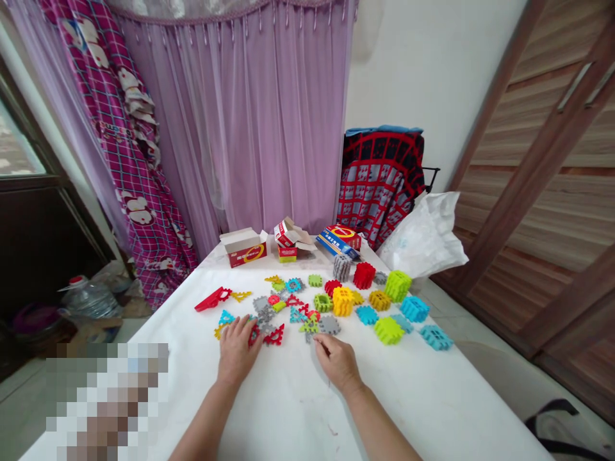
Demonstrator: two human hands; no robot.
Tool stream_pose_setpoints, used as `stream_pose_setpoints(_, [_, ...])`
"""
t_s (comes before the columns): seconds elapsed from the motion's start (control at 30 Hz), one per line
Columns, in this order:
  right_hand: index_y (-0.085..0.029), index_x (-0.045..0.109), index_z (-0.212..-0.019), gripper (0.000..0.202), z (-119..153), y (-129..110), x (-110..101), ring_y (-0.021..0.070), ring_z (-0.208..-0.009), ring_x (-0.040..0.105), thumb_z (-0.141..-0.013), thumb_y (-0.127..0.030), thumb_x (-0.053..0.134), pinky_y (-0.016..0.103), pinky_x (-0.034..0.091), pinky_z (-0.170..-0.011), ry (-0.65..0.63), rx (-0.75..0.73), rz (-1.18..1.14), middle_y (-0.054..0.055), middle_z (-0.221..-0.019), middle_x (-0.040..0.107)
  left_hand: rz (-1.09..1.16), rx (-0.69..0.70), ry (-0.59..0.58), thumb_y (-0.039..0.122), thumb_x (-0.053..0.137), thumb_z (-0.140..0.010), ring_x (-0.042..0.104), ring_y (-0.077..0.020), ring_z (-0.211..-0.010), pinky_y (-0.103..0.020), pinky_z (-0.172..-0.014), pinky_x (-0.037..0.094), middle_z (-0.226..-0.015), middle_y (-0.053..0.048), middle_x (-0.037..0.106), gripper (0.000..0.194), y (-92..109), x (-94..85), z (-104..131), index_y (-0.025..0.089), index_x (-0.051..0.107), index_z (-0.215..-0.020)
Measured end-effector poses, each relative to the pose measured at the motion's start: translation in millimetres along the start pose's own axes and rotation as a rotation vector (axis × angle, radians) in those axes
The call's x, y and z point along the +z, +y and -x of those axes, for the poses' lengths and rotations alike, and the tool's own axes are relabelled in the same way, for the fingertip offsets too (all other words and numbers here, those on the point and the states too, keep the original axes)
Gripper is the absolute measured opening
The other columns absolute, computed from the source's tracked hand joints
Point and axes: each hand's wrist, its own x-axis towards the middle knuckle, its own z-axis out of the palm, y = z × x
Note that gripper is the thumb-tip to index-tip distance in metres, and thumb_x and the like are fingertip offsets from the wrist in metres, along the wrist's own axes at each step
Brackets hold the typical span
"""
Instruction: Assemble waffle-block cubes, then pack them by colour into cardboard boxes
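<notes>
My left hand (239, 349) lies palm down with its fingers stretched over several plastic building pieces. A blue triangular piece (226, 317) and a red triangular piece (275, 335) show beside it. My right hand (340, 363) is closed, thumb and forefinger pinched together; what is between them, if anything, is hidden. Just past its fingertips lie a green notched piece (309, 325) and a grey notched piece (330, 324). More loose pieces, grey, red, yellow and blue, lie in a heap between and beyond both hands.
Stacks of interlocking squares stand on the right: yellow (343, 301), red (364, 275), lime (398, 285) and blue (415, 308). Small cardboard boxes (247, 255) line the white table's (288, 403) back edge. A white plastic bag (423, 237) sits at the back right.
</notes>
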Motion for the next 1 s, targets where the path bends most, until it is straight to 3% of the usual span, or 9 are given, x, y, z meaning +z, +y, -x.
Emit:
stream_pose_setpoints(0.1, [-0.023,0.073,-0.088,0.028,0,0,0,0.016,-0.072,0.073,-0.086,-0.02,0.045,0.02,0.052,-0.069,-0.002,0.011,-0.017,0.002,-0.081,0.077,-0.074,-0.135,0.024,0.042,0.05,-0.09,0.048,-0.0334,-0.131,-0.05,-0.109,0.036,-0.14,-0.013,0.057,0.043,1,-1.0,-1,0.02,0.064,-0.124])
stream_pose_setpoints(0.27, [-0.023,0.074,-0.088,0.028,0,2,2,0.0159,-0.069,0.073,-0.087,-0.023,0.046,0.019,0.052,-0.067,-0.001,0.054,-0.067,0.002,-0.078,0.077,-0.12,-0.143,0.01,0.04,0.05,-0.089,0.048,-0.0329,-0.131,-0.049,-0.11,0.036,-0.142,-0.017,0.054,0.05,4,-0.5,-4,0.016,0.057,-0.132])
stream_pose_setpoints(0.37, [-0.023,0.075,-0.087,0.028,0,3,3,0.0158,-0.067,0.072,-0.087,-0.025,0.046,0.019,0.052,-0.066,-0.002,0.081,-0.088,0.002,-0.076,0.077,-0.136,-0.069,-0.015,0.039,0.048,-0.091,0.041,-0.033,-0.138,-0.051,-0.114,0.03,-0.15,-0.016,0.047,0.05,10,-6.0,-8,0.02,0.054,-0.137])
stream_pose_setpoints(0.47, [-0.023,0.075,-0.087,0.028,0,3,2,0.016,-0.065,0.072,-0.086,-0.025,0.046,0.02,0.052,-0.066,0.007,0.096,-0.089,0.003,-0.075,0.076,-0.142,0.087,-0.168,0.04,0.042,-0.094,0.033,-0.0307,-0.144,-0.056,-0.117,0.021,-0.155,-0.007,0.041,0.045,19,-13.3,-16,0.032,0.055,-0.137])
stream_pose_setpoints(0.57, [-0.022,0.074,-0.087,0.029,0,2,1,0.0159,-0.067,0.072,-0.086,-0.024,0.046,0.019,0.053,-0.067,0.016,0.087,-0.099,0.003,-0.076,0.077,-0.139,0.128,-0.298,0.045,0.041,-0.095,0.036,-0.0303,-0.143,-0.057,-0.116,0.024,-0.152,-0.004,0.047,0.044,25,-16.3,-28,0.035,0.056,-0.135])
stream_pose_setpoints(0.77, [-0.022,0.074,-0.087,0.028,-2,-3,-1,0.0152,-0.07,0.073,-0.088,-0.022,0.046,0.019,0.054,-0.07,0.037,0.039,-0.151,0.003,-0.079,0.077,-0.146,0.058,-0.28,0.05,0.039,-0.094,0.036,-0.0371,-0.142,-0.065,-0.112,0.025,-0.151,-0.016,0.045,0.054,31,-11.3,-54,0.024,0.052,-0.139])
stream_pose_setpoints(0.9, [-0.022,0.074,-0.088,0.027,-3,-4,-1,0.0159,-0.07,0.073,-0.088,-0.022,0.047,0.02,0.055,-0.071,0.022,0.045,-0.198,0.004,-0.08,0.077,-0.083,0.157,-0.3,0.049,0.046,-0.092,0.035,-0.0302,-0.144,-0.058,-0.117,0.019,-0.154,-0.007,0.044,0.051,46,-6.3,-59,0.032,0.05,-0.14])
stream_pose_setpoints(1.0, [-0.022,0.074,-0.089,0.028,-3,-3,-1,0.0164,-0.073,0.073,-0.089,-0.021,0.046,0.021,0.056,-0.073,0.012,0.062,-0.221,0.005,-0.082,0.077,-0.033,0.21,-0.325,0.046,0.047,-0.093,0.044,-0.0252,-0.138,-0.055,-0.118,0.019,-0.144,-0.001,0.056,0.041,53,-7.8,-54,0.036,0.058,-0.131])
